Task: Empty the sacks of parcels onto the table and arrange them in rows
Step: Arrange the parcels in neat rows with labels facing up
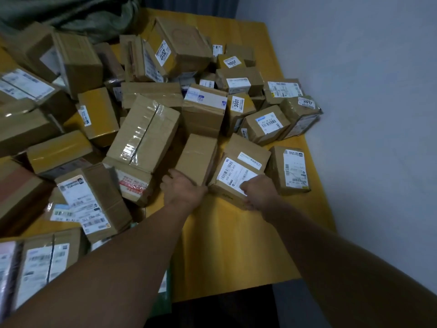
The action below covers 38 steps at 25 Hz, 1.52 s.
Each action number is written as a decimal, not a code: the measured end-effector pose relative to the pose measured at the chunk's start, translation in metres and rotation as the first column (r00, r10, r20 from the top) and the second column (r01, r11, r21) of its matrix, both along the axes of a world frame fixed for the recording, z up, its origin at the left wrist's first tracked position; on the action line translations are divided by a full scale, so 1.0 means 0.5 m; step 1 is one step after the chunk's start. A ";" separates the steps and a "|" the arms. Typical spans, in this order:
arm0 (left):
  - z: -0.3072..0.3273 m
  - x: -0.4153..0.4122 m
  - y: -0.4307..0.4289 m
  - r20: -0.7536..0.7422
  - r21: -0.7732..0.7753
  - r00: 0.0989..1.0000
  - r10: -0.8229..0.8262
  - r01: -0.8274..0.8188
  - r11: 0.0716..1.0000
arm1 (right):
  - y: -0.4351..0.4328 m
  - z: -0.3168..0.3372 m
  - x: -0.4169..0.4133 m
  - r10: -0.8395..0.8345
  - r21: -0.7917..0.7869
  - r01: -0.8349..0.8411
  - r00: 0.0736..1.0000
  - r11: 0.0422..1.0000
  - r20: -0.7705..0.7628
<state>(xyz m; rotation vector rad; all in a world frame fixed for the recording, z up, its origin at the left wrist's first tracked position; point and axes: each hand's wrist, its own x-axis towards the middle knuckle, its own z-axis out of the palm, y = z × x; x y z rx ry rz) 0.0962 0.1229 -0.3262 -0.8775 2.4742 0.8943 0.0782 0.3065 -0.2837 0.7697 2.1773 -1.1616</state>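
Several brown cardboard parcels lie heaped across a yellow table (224,245). My left hand (183,189) grips the near end of a plain brown parcel (197,156) near the middle. Beside it, my right hand (259,192) holds the near edge of a parcel with a white barcode label (238,169). The two parcels lie side by side, touching. To their right another labelled parcel (289,170) lies flat by itself. A large taped parcel (144,134) leans on the pile just left of my left hand. A green sack (71,13) lies crumpled at the far left corner.
A grey-white wall (366,91) runs along the table's right edge. Bare yellow tabletop lies in front of my hands, down to the near edge. Parcels crowd the whole left side and reach the front left corner (40,261). Dark floor (224,308) shows below the table edge.
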 end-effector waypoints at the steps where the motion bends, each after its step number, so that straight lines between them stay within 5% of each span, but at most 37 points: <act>1: 0.001 0.007 -0.007 -0.007 0.071 0.998 0.056 -0.056 0.996 | -0.014 -0.001 0.009 0.011 -0.014 -0.011 1.000 1.000 0.007; 3: 0.013 0.024 -0.033 0.018 0.310 0.973 0.229 -0.223 0.924 | -0.049 0.005 0.026 -0.002 -0.087 0.001 1.000 0.996 -0.011; 5: 0.032 0.050 -0.071 0.057 0.565 0.930 0.362 -0.329 0.757 | -0.086 0.016 0.039 -0.029 -0.148 0.020 0.998 0.989 -0.056; 7: 0.055 0.076 -0.094 0.093 0.733 0.939 0.332 -0.290 0.615 | -0.124 0.036 0.049 -0.044 -0.200 0.026 0.995 0.979 -0.086; 12: 0.107 0.156 -0.126 0.135 0.895 0.953 0.269 -0.234 0.380 | -0.191 0.086 0.086 -0.054 -0.351 0.006 0.990 0.936 -0.129; 15: 0.116 0.189 -0.153 0.241 0.942 0.916 0.321 -0.300 0.149 | -0.202 0.109 0.109 -0.157 -0.454 0.095 0.982 0.886 -0.102; 18: 0.142 0.208 -0.159 0.262 0.957 0.925 0.275 -0.285 0.047 | -0.211 0.131 0.131 -0.315 -0.585 0.222 0.947 0.780 -0.060; 23: 0.173 0.230 -0.151 0.226 0.970 0.952 0.209 -0.240 0.045 | -0.213 0.149 0.150 -0.355 -0.690 0.200 0.931 0.696 -0.088; 29: 0.176 0.257 -0.164 0.177 0.966 0.953 0.247 -0.217 0.143 | -0.188 0.142 0.187 -0.292 -0.574 0.206 0.955 0.792 -0.060; 33: 0.204 0.246 -0.129 0.068 0.934 0.963 0.259 -0.152 0.322 | -0.181 0.141 0.187 -0.243 -0.527 0.209 0.970 0.824 0.005; 36: 0.208 0.222 -0.127 0.027 0.848 0.951 0.308 -0.185 0.496 | -0.144 0.138 0.165 -0.191 -0.142 0.162 0.957 0.976 -0.217; 38: 0.223 0.210 -0.134 -0.003 0.804 0.959 0.285 -0.167 0.571 | -0.109 0.155 0.150 0.253 0.244 -0.169 0.892 0.955 -0.375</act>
